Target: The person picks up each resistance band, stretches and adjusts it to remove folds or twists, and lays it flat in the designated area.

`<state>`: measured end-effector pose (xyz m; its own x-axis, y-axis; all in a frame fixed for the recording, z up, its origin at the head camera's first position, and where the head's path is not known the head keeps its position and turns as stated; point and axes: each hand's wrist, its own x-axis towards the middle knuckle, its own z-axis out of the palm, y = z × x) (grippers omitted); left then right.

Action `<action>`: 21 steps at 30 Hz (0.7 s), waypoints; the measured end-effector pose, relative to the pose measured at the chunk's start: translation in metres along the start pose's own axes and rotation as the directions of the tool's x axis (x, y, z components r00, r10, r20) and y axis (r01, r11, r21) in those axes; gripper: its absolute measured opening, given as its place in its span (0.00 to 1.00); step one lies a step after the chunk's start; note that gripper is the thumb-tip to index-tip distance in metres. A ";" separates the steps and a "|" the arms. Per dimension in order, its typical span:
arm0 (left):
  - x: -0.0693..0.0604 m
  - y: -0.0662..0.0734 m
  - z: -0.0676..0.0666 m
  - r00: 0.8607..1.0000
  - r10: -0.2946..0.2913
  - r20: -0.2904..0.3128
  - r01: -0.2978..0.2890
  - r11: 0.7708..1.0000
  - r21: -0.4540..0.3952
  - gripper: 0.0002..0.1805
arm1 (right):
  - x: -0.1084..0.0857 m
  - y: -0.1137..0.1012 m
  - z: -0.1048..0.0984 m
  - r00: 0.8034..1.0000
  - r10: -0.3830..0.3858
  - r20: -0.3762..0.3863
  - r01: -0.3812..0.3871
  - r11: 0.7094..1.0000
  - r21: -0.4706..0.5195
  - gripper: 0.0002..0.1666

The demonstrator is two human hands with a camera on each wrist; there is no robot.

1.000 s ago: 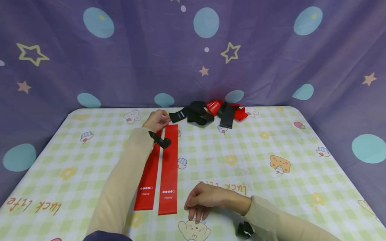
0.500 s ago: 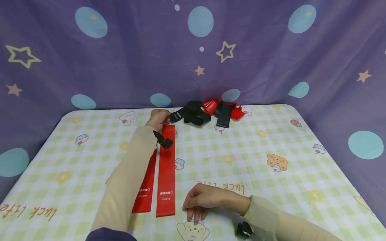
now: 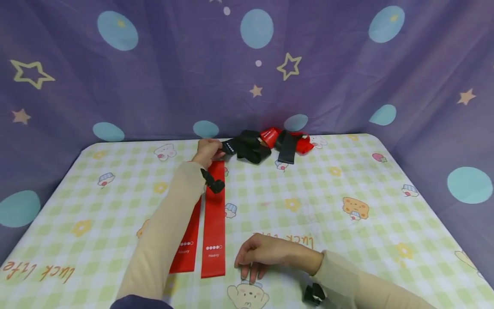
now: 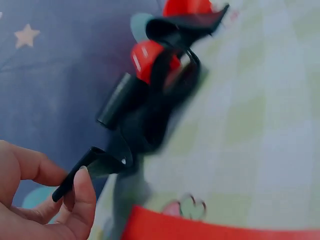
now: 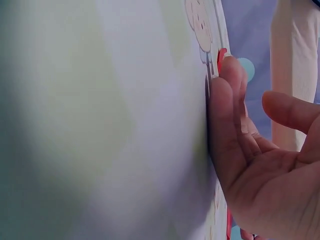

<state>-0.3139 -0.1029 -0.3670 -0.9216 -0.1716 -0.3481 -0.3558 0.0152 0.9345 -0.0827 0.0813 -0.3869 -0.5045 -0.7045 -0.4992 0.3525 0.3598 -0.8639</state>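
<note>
The left hand (image 3: 209, 152) pinched the end of a black band (image 3: 247, 144) just beyond the red bands (image 3: 214, 223); the right hand (image 3: 266, 252), fingers loose, was right of them.

A checked tabletop (image 3: 316, 184) is carrying two red strips (image 3: 213, 223) toward nine o'clock and tangled black and red bands (image 3: 270, 137) toward twelve.

1. Purple curtain (image 3: 173, 86) patterned with blue ovals (image 3: 256, 28), along the far side.
2. Green-and-white checked tablecloth (image 3: 262, 184) before it.
3. Orange "luck life" lettering (image 3: 57, 272), near left.
4. Strawberry print (image 3: 379, 157), far right.
</note>
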 end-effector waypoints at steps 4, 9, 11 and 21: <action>-0.008 0.009 0.002 0.999 0.010 0.035 -0.008 0.998 -0.057 0.21 | 0.001 -0.003 -0.002 1.000 -0.003 -0.003 0.003 1.000 -0.010 0.12; -0.017 0.017 0.003 0.998 0.008 0.059 0.001 0.989 -0.146 0.23 | 0.003 -0.005 -0.007 1.000 -0.017 0.008 0.017 1.000 -0.004 0.13; -0.021 0.020 0.003 0.998 0.000 0.064 0.011 0.983 -0.183 0.23 | 0.005 -0.005 -0.010 1.000 -0.031 -0.001 0.031 1.000 0.002 0.13; -0.039 0.022 0.006 0.987 -0.037 0.154 0.080 0.956 -0.282 0.17 | 0.020 -0.015 -0.027 0.984 -0.075 -0.160 0.087 0.994 0.070 0.14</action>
<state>-0.2864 -0.0903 -0.3335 -0.9208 -0.0185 -0.3897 -0.3698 -0.2766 0.8870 -0.1192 0.0781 -0.3857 -0.6488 -0.6226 -0.4375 0.3618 0.2534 -0.8972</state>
